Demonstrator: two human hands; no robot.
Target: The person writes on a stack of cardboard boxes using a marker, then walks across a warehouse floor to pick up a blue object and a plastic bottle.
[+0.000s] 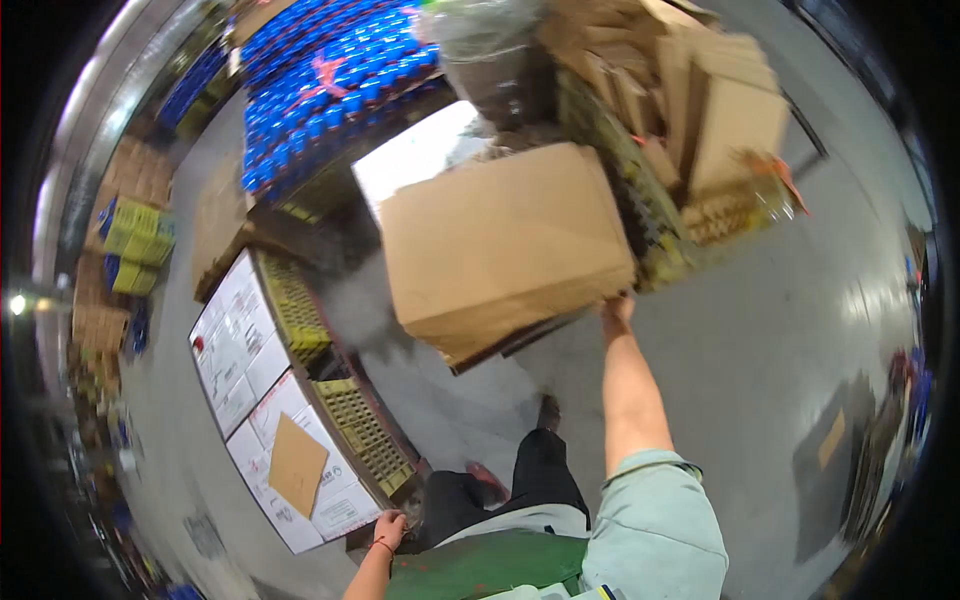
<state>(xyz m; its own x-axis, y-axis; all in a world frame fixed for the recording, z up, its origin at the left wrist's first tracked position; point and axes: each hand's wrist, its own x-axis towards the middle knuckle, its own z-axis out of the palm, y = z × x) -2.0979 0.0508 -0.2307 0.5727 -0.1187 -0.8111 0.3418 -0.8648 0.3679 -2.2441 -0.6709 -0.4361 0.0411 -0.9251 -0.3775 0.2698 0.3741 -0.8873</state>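
A thick stack of flat brown cardboard sheets [505, 235] lies in front of me. My right hand [618, 308] reaches out to its near right corner, fingers closed at the edge of the sheets. Low on the left, my left hand [393, 525] is beside the near corner of some white cartons [345, 510], its fingers curled; whatever they hold is too small to tell. A loose brown cardboard piece [298, 465] lies flat on these cartons. Yellow plastic crates [362, 425] stand along the cartons' right side.
Rows of blue-capped bottles [340, 85] fill the far left. Behind the stack stands a bin with a clear plastic bag [490, 30]. Folded cardboard [735, 115] fills a yellowish crate [640, 190] at the far right. Grey floor [750, 330] extends rightward; more boxes [135, 245] stand far left.
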